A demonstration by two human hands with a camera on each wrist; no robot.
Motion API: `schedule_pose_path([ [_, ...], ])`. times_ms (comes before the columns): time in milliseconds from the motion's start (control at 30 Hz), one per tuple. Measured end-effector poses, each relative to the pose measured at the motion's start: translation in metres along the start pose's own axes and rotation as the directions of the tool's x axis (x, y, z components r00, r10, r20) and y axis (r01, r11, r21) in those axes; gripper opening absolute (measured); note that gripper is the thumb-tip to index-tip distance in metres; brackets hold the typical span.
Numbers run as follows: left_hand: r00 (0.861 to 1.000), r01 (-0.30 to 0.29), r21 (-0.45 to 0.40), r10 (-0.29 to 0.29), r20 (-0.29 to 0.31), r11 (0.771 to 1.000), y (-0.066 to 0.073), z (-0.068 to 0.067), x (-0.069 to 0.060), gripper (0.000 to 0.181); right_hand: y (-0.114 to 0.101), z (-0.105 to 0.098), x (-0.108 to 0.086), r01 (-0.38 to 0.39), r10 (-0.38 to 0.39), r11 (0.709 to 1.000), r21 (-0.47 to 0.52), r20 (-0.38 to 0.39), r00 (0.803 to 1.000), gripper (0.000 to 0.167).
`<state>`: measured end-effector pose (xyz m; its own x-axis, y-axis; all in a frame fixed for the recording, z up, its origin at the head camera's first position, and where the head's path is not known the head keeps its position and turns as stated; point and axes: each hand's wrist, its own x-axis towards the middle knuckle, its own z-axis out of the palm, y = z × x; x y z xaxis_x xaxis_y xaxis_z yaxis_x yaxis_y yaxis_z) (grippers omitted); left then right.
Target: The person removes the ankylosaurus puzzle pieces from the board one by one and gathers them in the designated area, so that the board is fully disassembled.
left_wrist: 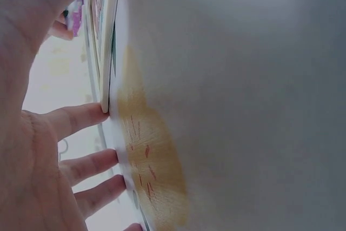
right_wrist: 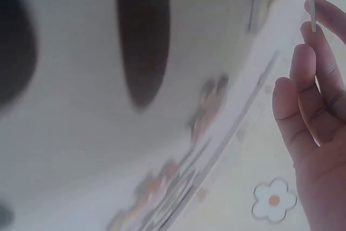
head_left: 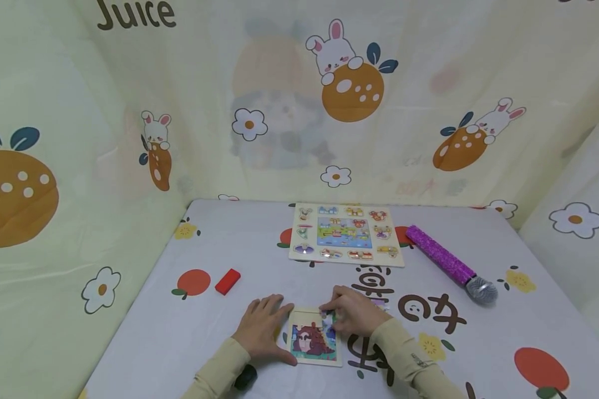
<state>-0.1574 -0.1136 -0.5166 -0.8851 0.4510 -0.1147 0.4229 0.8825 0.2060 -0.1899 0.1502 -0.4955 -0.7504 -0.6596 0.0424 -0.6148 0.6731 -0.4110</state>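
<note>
A small picture puzzle (head_left: 309,339) in a pale wooden frame lies on the table in front of the person. Its picture shows a red-brown figure; bare wood shows along the top. With fingers spread and fairly straight, the left hand (head_left: 264,330) touches the frame's left side, a fingertip meeting its corner in the left wrist view. Over the upper right of the frame, the right hand (head_left: 354,311) pinches a thin puzzle piece (right_wrist: 311,5), seen edge-on in the right wrist view. Another purplish piece (head_left: 379,303) lies partly hidden behind the right hand.
Farther back lies a larger peg puzzle board (head_left: 346,257) with vehicle and toy shapes. To its right is a purple glittery microphone (head_left: 441,256). A red block (head_left: 227,281) rests on the left part of the printed tablecloth (head_left: 179,321). Patterned curtains (head_left: 204,83) enclose the table.
</note>
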Motion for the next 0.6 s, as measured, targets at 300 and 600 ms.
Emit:
schedule_pose_path([
  [300, 1.0, -0.011, 0.006, 0.011, -0.004, 1.0, -0.001, 0.0, -0.001, 0.113, 0.038, -0.031, -0.039, -0.027, 0.036, 0.992, 0.123, -0.069, 0.997, 0.039],
  [600, 0.999, -0.035, 0.047, 0.037, -0.04, 0.998, 0.0, 0.0, -0.002, 0.115, 0.086, -0.056, -0.081, -0.172, 0.174, 0.982, 0.084, -0.02, 0.985, 0.04],
])
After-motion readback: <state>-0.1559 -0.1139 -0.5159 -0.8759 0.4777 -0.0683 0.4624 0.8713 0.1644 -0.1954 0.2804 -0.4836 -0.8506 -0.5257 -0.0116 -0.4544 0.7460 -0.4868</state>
